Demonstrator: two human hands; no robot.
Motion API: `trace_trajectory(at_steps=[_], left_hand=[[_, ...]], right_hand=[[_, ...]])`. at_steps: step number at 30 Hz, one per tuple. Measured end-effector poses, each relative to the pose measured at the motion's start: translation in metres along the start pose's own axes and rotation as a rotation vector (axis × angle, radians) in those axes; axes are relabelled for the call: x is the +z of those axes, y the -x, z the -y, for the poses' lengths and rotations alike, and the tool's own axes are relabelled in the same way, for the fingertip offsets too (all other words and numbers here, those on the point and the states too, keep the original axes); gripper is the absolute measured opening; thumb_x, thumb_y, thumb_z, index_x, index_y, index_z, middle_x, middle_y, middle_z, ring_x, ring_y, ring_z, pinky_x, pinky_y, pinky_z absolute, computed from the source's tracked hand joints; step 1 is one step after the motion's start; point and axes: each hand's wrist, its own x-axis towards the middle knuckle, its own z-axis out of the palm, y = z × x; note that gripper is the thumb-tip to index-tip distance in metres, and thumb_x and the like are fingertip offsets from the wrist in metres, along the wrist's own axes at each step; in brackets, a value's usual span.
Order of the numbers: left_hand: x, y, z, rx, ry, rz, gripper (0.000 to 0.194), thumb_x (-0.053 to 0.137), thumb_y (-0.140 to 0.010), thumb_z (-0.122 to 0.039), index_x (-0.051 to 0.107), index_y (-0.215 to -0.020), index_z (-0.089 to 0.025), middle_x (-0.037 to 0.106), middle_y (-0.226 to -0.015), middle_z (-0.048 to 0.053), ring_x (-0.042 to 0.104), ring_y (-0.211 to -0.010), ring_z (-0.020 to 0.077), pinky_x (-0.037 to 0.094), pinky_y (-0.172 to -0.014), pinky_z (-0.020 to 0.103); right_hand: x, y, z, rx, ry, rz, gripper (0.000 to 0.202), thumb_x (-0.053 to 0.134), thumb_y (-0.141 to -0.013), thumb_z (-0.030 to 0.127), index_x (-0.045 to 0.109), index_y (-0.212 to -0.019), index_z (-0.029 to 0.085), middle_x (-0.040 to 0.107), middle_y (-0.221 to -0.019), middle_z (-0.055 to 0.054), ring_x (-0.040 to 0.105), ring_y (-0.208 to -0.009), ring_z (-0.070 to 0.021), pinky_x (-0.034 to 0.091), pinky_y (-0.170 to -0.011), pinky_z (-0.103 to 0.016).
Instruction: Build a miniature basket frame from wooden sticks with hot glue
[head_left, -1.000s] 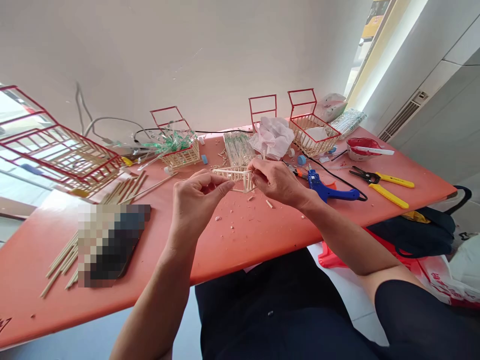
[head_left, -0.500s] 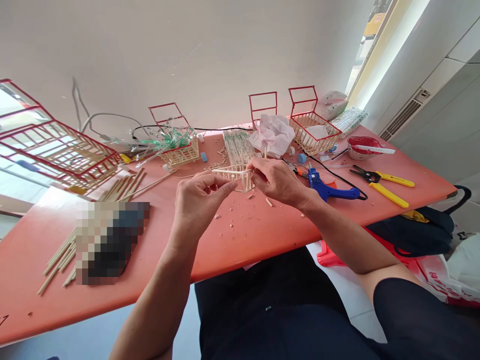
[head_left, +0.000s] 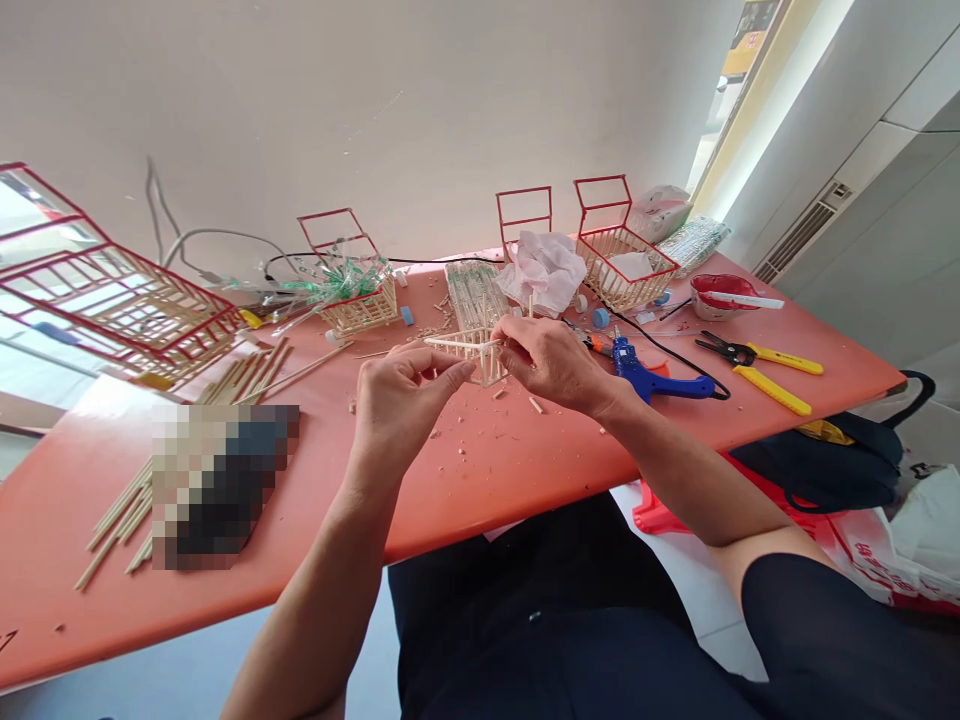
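A small unpainted frame of wooden sticks point(head_left: 491, 366) stands between my hands near the middle of the table. My left hand point(head_left: 401, 400) is closed at its left side, thumb and index finger brought together by the near corner. My right hand point(head_left: 551, 360) pinches the frame's right side, fingertips at the top corner where the sticks meet. Part of the frame is hidden behind my fingers. An upright stick point(head_left: 531, 304) rises just beyond my right hand. To its right lies a blue hot glue gun point(head_left: 652, 380).
Wire strippers point(head_left: 772, 375) and a red-stained bowl point(head_left: 724, 297) lie right. Red-rimmed stick baskets point(head_left: 626, 270) stand along the back, with crumpled white plastic point(head_left: 541, 272) between. Loose sticks point(head_left: 124, 510) and a blurred dark object point(head_left: 225, 490) lie left. Wood scraps litter the orange-red table point(head_left: 465, 490).
Both hands keep nearly the same hold on the stick frame. The view has shifted very slightly, and nothing else has visibly moved.
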Motion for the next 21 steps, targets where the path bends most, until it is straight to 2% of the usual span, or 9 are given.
trace_trajectory(at_steps=[13,21], left_hand=[[0.0014,0.0012,-0.0031,-0.027,-0.046,-0.008,0.016,0.079,-0.077,-0.039,0.083,-0.068,-0.027,0.074,-0.072,0.000,0.054,-0.068,0.0151,0.041,-0.066,0.031],[0.0018,0.0007,-0.0048,-0.032,-0.059,-0.012,0.014,0.079,-0.078,-0.035,0.082,-0.067,-0.026,0.073,-0.071,0.000,0.056,-0.069,0.0161,0.043,-0.067,0.031]], right_hand=[[-0.0004,-0.0003,0.0005,-0.008,0.019,0.020,0.023,0.049,-0.102,0.031,0.066,-0.102,0.017,0.065,-0.082,-0.005,0.050,-0.073,-0.0179,0.031,-0.071,-0.030],[-0.0017,-0.0002,0.0014,-0.003,0.016,0.028,0.026,0.047,-0.104,0.034,0.066,-0.100,0.017,0.065,-0.081,-0.004,0.050,-0.071,-0.0177,0.031,-0.070,-0.030]])
